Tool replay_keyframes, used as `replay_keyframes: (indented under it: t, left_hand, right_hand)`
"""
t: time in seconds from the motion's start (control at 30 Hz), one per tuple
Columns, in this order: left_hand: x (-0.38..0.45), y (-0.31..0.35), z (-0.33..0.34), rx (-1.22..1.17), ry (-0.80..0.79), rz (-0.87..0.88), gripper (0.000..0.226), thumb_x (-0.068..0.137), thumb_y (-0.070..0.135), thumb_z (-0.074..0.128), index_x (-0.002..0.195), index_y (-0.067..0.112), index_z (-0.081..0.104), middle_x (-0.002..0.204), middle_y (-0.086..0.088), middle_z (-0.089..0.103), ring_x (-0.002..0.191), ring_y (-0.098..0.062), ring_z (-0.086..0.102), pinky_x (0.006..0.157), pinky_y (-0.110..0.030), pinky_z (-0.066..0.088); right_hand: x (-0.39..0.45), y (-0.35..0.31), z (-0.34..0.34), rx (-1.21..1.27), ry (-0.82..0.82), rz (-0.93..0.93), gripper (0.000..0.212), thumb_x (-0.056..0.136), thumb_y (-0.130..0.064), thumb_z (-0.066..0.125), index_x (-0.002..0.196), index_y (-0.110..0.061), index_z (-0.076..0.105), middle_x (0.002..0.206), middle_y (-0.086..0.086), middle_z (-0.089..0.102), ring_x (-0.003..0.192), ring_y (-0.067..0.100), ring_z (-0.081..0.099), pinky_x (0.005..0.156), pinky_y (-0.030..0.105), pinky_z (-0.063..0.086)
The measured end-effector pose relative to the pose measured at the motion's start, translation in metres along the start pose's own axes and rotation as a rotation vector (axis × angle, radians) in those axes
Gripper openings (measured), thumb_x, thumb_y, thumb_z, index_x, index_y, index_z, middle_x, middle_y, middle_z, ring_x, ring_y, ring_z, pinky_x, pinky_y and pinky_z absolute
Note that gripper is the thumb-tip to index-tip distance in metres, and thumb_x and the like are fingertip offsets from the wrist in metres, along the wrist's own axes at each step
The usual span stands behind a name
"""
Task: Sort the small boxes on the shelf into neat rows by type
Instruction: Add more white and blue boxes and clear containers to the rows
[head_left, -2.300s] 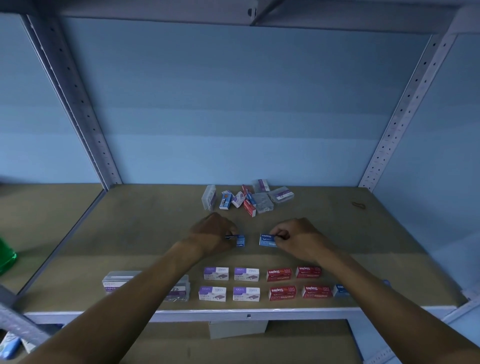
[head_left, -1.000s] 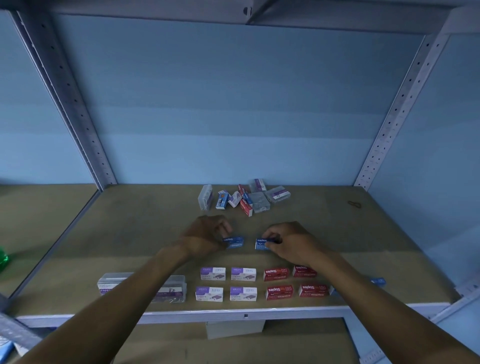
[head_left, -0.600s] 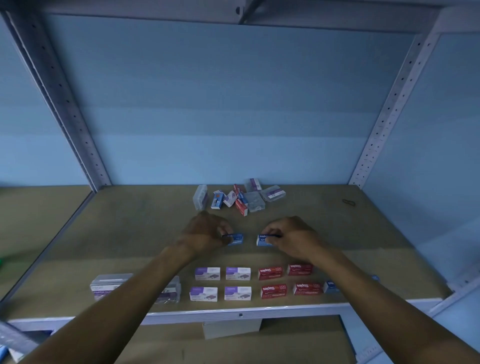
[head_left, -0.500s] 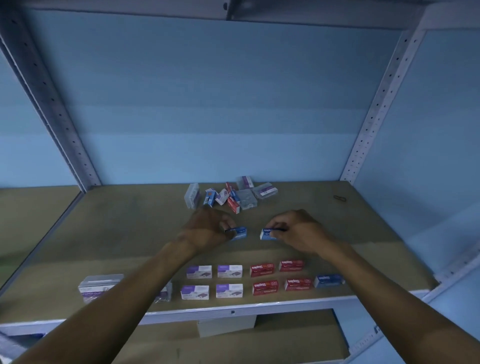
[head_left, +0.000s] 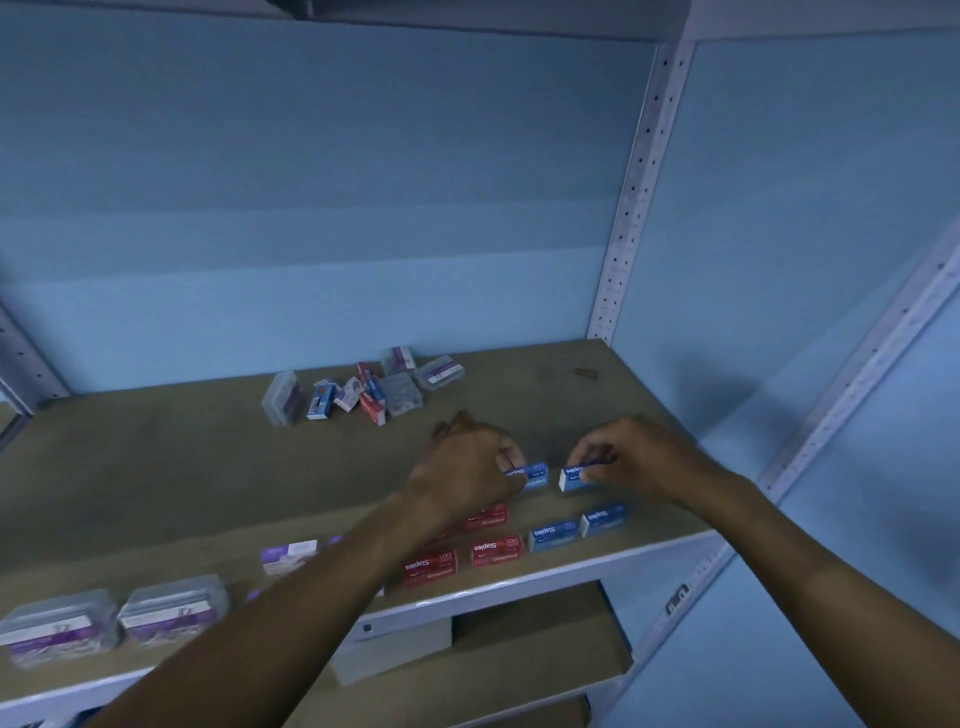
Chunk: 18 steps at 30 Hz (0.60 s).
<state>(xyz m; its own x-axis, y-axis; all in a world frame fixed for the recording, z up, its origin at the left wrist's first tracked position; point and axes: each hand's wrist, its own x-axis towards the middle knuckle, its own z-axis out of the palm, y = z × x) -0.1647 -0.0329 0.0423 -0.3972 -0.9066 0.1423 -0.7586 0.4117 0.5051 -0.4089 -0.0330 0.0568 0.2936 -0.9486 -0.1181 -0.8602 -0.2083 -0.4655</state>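
In the head view, two small blue staple boxes are held just above the shelf (head_left: 156, 467), over its right front part. The first blue box (head_left: 534, 474) is pinched at its left end by the left hand (head_left: 467, 467), whose fingers are curled round it; the box projects to the right of the fingertips. The second blue box (head_left: 574, 477) is pinched at its right end by the right hand (head_left: 631, 457), thumb and fingers closed on it, so that the box projects to the left. The two boxes are kept just apart, end to end.

Such boxes are judged to be light, stiff cardboard, dense for their size and not fragile; a pinch across the short end or the long sides should be enough, though glossy faces may slip.

Nearer the shelf's front edge, two blue boxes (head_left: 576, 527) are already laid beside the red boxes (head_left: 462, 556). At the back, an unsorted heap (head_left: 363, 395) is left.
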Motion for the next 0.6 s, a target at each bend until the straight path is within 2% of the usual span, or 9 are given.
replay_keyframes:
  t: [0.2,0.3,0.4,0.6]
  left_hand:
    - [0.004,0.015,0.015,0.096,-0.023,0.038,0.015,0.081,0.037,0.071,0.092,0.027,0.074,0.075,0.018,0.061,0.095,-0.008,0.055,0.096,-0.037,0.045]
    - [0.003,0.016,0.020,0.147,-0.027,0.045,0.017,0.082,0.038,0.069,0.095,0.028,0.073,0.085,0.013,0.067,0.100,-0.009,0.052,0.098,-0.036,0.041]
    - [0.002,0.014,0.026,0.199,-0.052,0.018,0.021,0.080,0.046,0.065,0.097,0.034,0.071,0.095,0.007,0.068,0.105,-0.011,0.050,0.098,-0.035,0.038]
    - [0.002,0.010,0.033,0.210,-0.046,0.016,0.028,0.081,0.051,0.065,0.102,0.034,0.071,0.095,0.012,0.071,0.106,-0.009,0.045,0.094,-0.033,0.034]
  right_hand:
    - [-0.005,0.017,0.006,0.026,-0.012,0.003,0.015,0.089,-0.016,0.077,0.100,-0.025,0.081,0.098,-0.010,0.077,0.085,0.000,0.068,0.078,0.019,0.055]
    - [-0.003,0.020,0.011,0.016,-0.026,0.003,0.014,0.089,-0.018,0.077,0.100,-0.026,0.081,0.100,-0.010,0.077,0.085,0.001,0.068,0.081,0.025,0.058]
    - [-0.002,0.021,0.015,0.005,-0.028,-0.008,0.013,0.089,-0.020,0.077,0.098,-0.028,0.081,0.098,-0.012,0.076,0.082,0.000,0.067,0.080,0.027,0.059]
    - [0.000,0.026,0.018,0.004,-0.042,0.002,0.015,0.088,-0.021,0.078,0.100,-0.030,0.081,0.101,-0.011,0.076,0.085,0.003,0.067,0.082,0.028,0.060]
